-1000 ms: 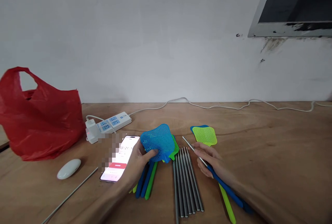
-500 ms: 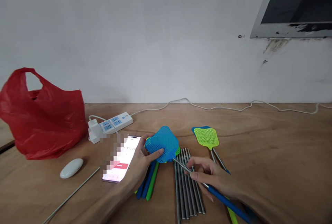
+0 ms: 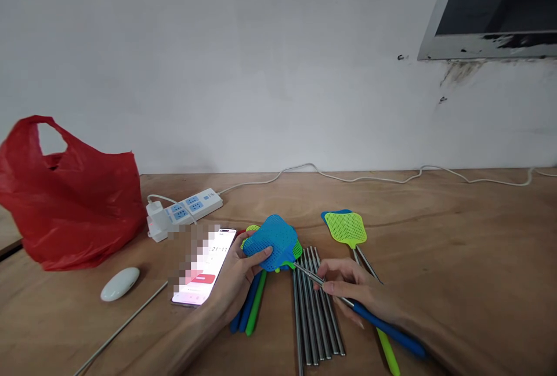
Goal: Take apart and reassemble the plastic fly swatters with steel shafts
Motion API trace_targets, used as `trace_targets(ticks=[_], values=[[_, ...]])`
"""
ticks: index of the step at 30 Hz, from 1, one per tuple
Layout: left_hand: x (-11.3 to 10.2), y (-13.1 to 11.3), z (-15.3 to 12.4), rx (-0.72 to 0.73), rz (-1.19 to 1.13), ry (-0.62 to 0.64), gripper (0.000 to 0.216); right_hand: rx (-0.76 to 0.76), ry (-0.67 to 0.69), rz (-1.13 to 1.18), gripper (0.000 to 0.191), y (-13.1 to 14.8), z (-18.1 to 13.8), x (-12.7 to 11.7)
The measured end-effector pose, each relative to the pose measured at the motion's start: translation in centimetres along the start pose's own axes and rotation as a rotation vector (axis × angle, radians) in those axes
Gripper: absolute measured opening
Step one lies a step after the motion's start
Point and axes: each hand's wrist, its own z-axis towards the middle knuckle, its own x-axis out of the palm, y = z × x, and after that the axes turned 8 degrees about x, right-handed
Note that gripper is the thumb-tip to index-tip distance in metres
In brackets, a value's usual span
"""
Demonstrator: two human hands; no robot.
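My left hand (image 3: pixel 248 263) is closed on the blue mesh head of a fly swatter (image 3: pixel 272 241), thumb on top. My right hand (image 3: pixel 348 283) pinches the same swatter's thin metal rod, whose blue handle (image 3: pixel 387 329) slants down to the right under my wrist. Below lies a row of several metal rods (image 3: pixel 317 318). Green and yellow mesh heads show partly behind the blue one. Blue and green handles (image 3: pixel 256 303) lie under my left hand. To the right, a yellow-green fly swatter (image 3: pixel 347 229) rests over a blue one, partly hidden by my right hand.
A lit phone (image 3: pixel 204 268) lies left of my left hand, partly blurred out. Behind it are a white power strip (image 3: pixel 198 205) with a plug and a red plastic bag (image 3: pixel 73 202). A white oval object (image 3: pixel 120 284) and cable sit at left. A white cord (image 3: pixel 361 179) runs along the wall.
The held blue swatter has tilted slightly, and its rod and handle have shifted a little. Both hands keep their hold. The view has moved slightly.
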Motion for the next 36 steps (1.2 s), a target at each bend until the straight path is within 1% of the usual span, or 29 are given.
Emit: trace_targets(ticks=[2,6,11,17,21,26,30,34,36], values=[[-0.1,0.0,0.0,0.014,0.009,-0.005,0.053,-0.001,-0.022,0.005,0.036,0.0,0.0,0.0],[-0.1,0.2,-0.2,0.076,0.056,0.018,0.059,-0.012,-0.013,-0.028,0.037,0.1,0.1,-0.1],[-0.3,0.4,-0.1,0.182,0.187,-0.013,0.066,-0.031,-0.018,-0.057,0.039,0.0,0.4,-0.1],[-0.4,0.8,-0.4,0.298,0.345,-0.029,0.067,-0.05,-0.077,-0.077,0.044,-0.3,0.6,0.2],[-0.1,0.8,-0.8,0.313,0.384,-0.029,0.068,-0.07,-0.116,-0.077,0.044,-0.4,0.6,0.5],[0.2,0.6,-0.9,0.323,0.38,-0.04,0.068,-0.109,-0.095,-0.067,0.039,-1.0,0.6,0.5],[0.3,0.3,-0.9,0.315,0.402,-0.004,0.067,-0.121,-0.11,-0.017,0.039,-1.5,1.0,0.5],[0.4,0.2,-0.7,0.321,0.324,0.065,0.061,-0.107,-0.122,0.17,0.039,-1.3,1.5,0.6],[0.2,0.3,-0.4,0.338,0.282,0.055,0.056,-0.104,-0.134,0.255,0.041,-1.1,1.7,0.6]])
